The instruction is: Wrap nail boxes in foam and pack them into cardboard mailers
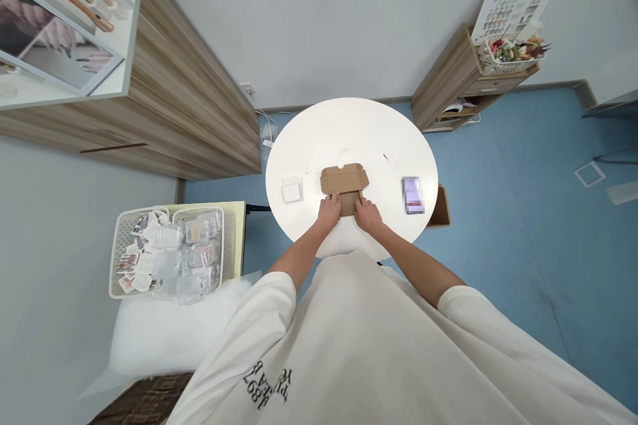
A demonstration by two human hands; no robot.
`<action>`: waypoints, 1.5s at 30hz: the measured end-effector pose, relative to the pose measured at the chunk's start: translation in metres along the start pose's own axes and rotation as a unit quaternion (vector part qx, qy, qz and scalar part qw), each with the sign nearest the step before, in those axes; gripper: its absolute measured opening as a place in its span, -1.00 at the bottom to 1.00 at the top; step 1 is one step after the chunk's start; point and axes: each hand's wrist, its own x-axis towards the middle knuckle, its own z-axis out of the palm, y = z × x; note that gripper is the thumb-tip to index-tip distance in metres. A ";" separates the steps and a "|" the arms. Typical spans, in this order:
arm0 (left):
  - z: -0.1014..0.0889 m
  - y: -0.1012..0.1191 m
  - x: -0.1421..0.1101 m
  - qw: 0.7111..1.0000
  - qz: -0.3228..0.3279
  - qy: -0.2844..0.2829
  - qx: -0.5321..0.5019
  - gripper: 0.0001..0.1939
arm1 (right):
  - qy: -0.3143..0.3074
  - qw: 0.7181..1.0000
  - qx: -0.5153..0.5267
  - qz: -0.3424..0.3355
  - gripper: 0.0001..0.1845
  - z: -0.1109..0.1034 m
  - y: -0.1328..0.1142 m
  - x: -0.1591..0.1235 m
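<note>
A small brown cardboard box (343, 179) lies on the round white table (349, 126) with its flapped lid folded back, away from me. My left hand (329, 210) is closed on the box's left side, near the lid fold. At the opposite side, my right hand (367, 214) pinches the right wall. Between the hands the inside of the box shows bare cardboard. To the left of the box sits a white, clear-wrapped square packet (292, 190). A purple item (413, 195), blurred in the picture, lies to the right. My fingertips are partly hidden.
White baskets (115, 255) of clear packets stand on a side table at left, beside a white wrapped bundle (169, 329). A wooden cabinet (194, 80) rises at back left. An open brown carton (442, 207) stands on the floor right of the table. A small shelf unit (443, 73) is behind.
</note>
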 end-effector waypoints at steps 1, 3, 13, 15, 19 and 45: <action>-0.001 0.000 0.000 1.000 0.000 -0.003 -0.002 -0.11 | 0.003 1.000 -0.002 0.003 -0.61 -0.002 -0.001 0.000; -0.002 0.000 0.000 1.000 0.001 -0.007 -0.002 -0.10 | 0.006 1.000 -0.011 0.000 -0.62 -0.006 -0.003 0.000; -0.004 -0.001 -0.001 1.000 0.006 -0.009 0.005 -0.10 | -0.010 0.999 -0.028 -0.014 -0.10 -0.005 0.007 0.011; -0.005 -0.001 -0.001 1.000 0.006 -0.006 0.000 -0.10 | -0.020 0.998 -0.044 -0.029 -0.05 -0.003 0.011 0.017; -0.004 -0.002 -0.001 1.000 0.004 -0.003 -0.013 -0.08 | -0.016 0.997 -0.063 -0.047 -0.03 -0.002 0.016 0.027; 0.026 -0.182 -0.004 0.807 -0.433 0.102 -0.389 -0.44 | -0.012 0.998 -0.045 -0.046 0.06 0.003 0.021 0.032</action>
